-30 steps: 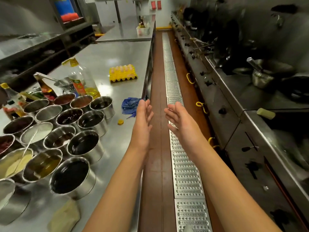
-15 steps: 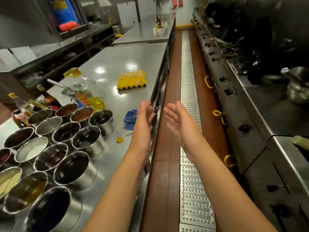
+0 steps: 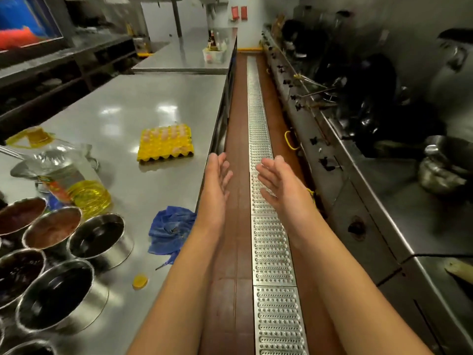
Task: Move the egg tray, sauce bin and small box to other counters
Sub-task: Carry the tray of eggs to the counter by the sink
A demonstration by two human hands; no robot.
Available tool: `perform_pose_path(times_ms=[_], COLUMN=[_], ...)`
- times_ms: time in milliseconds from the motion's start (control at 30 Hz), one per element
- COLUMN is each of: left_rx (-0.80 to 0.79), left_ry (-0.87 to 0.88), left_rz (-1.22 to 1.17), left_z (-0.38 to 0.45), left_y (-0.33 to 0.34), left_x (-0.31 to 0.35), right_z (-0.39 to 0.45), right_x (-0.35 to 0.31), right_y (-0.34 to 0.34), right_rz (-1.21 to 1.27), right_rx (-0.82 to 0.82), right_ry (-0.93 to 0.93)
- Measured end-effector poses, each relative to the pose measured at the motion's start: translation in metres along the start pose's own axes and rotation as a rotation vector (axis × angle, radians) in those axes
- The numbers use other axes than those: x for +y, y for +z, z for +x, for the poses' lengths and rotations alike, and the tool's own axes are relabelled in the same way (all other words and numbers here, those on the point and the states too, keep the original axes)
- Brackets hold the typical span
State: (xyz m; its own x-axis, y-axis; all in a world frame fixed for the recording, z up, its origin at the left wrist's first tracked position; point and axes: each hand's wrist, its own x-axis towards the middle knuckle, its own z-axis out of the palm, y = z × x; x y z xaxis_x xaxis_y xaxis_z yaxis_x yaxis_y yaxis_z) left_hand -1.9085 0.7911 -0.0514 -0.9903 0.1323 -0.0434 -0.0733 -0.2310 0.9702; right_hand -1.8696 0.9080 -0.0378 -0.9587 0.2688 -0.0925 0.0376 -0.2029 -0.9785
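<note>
A yellow egg tray (image 3: 165,144) with a few pale eggs lies on the steel counter (image 3: 133,106) near its right edge. My left hand (image 3: 216,188) and my right hand (image 3: 280,185) are held out over the aisle, palms facing each other, fingers straight, holding nothing. The left hand is just right of the counter edge, below and right of the tray. A clear bin of sauce bottles (image 3: 214,54) stands on the far counter (image 3: 186,57). I see no small box that I can pick out.
Several steel sauce pots (image 3: 99,237) crowd the counter's near left, beside an oil bottle (image 3: 66,175), a blue cloth (image 3: 171,228) and a yellow cap (image 3: 140,281). A metal floor grate (image 3: 268,226) runs down the aisle. A stove line with woks (image 3: 371,129) fills the right.
I have moved forward along the aisle; the egg tray is closer and the pots slid toward the lower left. Both hands keep the same open pose.
</note>
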Motion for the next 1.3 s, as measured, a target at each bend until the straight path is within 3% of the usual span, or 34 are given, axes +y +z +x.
perform_pose_path(times_ms=[267, 733, 1033, 1300], left_rx=[-0.104, 0.057, 0.167, 0.148], left_ry=[-0.021, 0.024, -0.014, 0.006], left_rz=[0.005, 0.012, 0.004, -0.022], left_z=[0.086, 0.252, 0.332, 0.453], left_y=[0.035, 0.115, 0.108, 0.081], left_x=[-0.002, -0.007, -0.010, -0.010], right_z=[0.080, 0.271, 0.373, 0.483], right_x=[-0.012, -0.040, -0.027, -0.024], right_y=[-0.017, -0.065, -0.044, -0.001], right_rz=[0.044, 0.125, 0.117, 0.038], right_rx=[0.056, -0.098, -0.211, -0.165], right_ry=[-0.006, 0.044, 0.097, 0.095])
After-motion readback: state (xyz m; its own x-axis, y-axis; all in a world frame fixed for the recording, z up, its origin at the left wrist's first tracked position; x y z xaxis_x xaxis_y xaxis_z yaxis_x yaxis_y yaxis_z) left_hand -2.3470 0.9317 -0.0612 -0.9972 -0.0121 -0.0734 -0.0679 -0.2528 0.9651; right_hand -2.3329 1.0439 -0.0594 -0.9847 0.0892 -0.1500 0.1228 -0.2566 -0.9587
